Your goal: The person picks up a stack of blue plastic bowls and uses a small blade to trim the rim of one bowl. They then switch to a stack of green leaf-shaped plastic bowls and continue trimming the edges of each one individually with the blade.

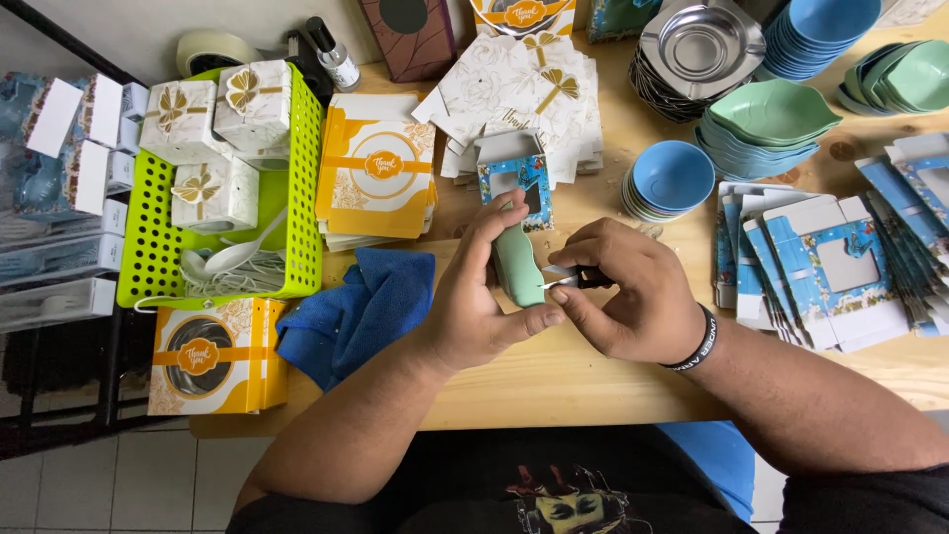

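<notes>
My left hand (pixel 474 307) is wrapped around a green leaf-shaped dish (pixel 517 265), held on edge just above the wooden table (pixel 554 381), thumb underneath and fingers curled over its back so it stays steady. My right hand (pixel 623 297) is pinched shut on a small dark-handled tool (pixel 578 278) with a pale tip, pressed against the dish's rim; I think it is a little blade or scraper, though my fingers cover most of it. I keep both hands close together so the tip has a firm surface to bear on.

A blue cloth (pixel 361 311) lies just to the left, within easy reach (handy for wiping). Behind the dish stands a small blue windowed box (pixel 516 178), and more flat blue boxes (pixel 820 272) fan out at right. The green basket (pixel 213 198) at left holds white and gold boxes and white plastic spoons (pixel 232 259). Stacks of green dishes (pixel 766 124) and blue bowls (pixel 670 178) sit further back.
</notes>
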